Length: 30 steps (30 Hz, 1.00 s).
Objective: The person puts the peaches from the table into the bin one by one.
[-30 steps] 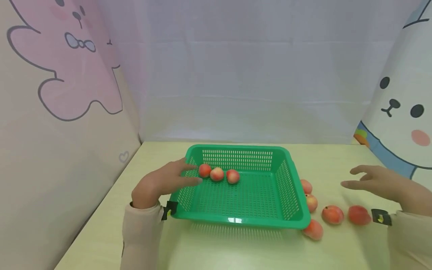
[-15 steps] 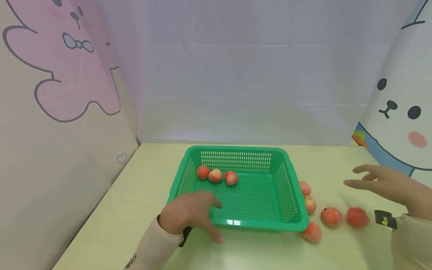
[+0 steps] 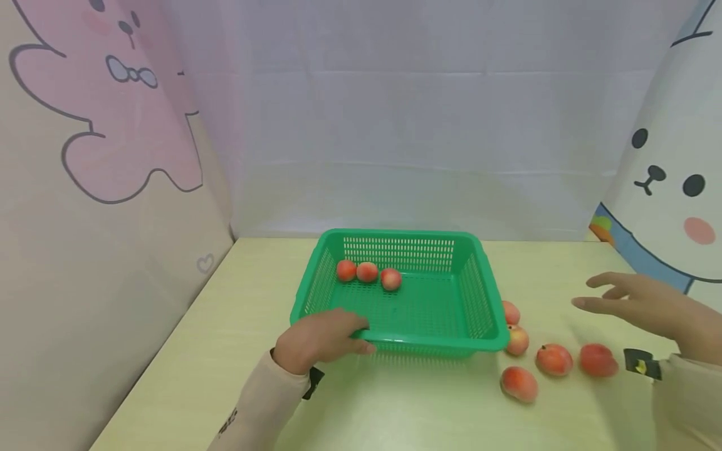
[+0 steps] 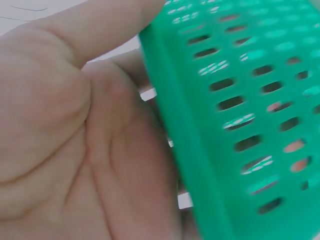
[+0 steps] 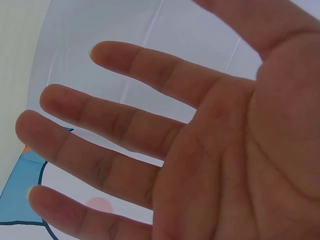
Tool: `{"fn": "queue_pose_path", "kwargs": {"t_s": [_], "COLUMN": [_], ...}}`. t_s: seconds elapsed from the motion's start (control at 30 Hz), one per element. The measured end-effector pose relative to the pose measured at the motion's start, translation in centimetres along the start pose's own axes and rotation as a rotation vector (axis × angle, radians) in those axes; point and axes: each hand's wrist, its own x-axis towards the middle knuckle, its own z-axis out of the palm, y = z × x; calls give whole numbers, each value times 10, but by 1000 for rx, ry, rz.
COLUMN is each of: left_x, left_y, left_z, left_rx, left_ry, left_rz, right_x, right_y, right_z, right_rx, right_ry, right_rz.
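My left hand (image 3: pixel 321 340) grips the near rim of a green plastic basket (image 3: pixel 429 342), fingers over the rim and thumb on the outside. The left wrist view shows the basket's slotted wall (image 4: pixel 200 110) beside the palm. Three red-yellow peaches lie in the basket at its back left, one of them a peach (image 3: pixel 391 279) a little apart. My right hand (image 3: pixel 634 302) hovers over the table's right side, holding nothing. Its fingers (image 5: pixel 105 120) are spread and nearly straight in the right wrist view.
Several peaches lie on the table right of the basket: a front peach (image 3: pixel 519 384), a middle peach (image 3: pixel 554 360), a right peach (image 3: pixel 598 361), and others against the basket's side. A white curtain (image 3: pixel 366 144) hangs behind the pale table (image 3: pixel 225 351); printed cloth (image 3: pixel 130 250) stands at the left.
My left hand moved from the basket's left side to its near rim and took hold. The basket's near side shifted up and away; the front peach now lies apart from it. My right hand stayed put.
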Motion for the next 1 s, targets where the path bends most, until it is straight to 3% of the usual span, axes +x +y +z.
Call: {"fn": "queue_pose_path", "kwargs": {"t_s": [0.2,0.53,0.83,1.0], "left_x": [8,22,30,31], "left_y": [-6,-10,-13,-15], "left_z": [3,13,18,19], "left_rx": [-16,35,26,-9], "left_ry": [-19,13,105,123], "left_rz": [-26,-85,-38,-61], "right_x": [2,1,2,2], "right_y": [4,7,8,9], "right_z": [1,3,2,3], "right_rx": [9,18,33,38], "right_ry": [-28,-33,-77,-79], "right_rz": [1,5,33,34]}}
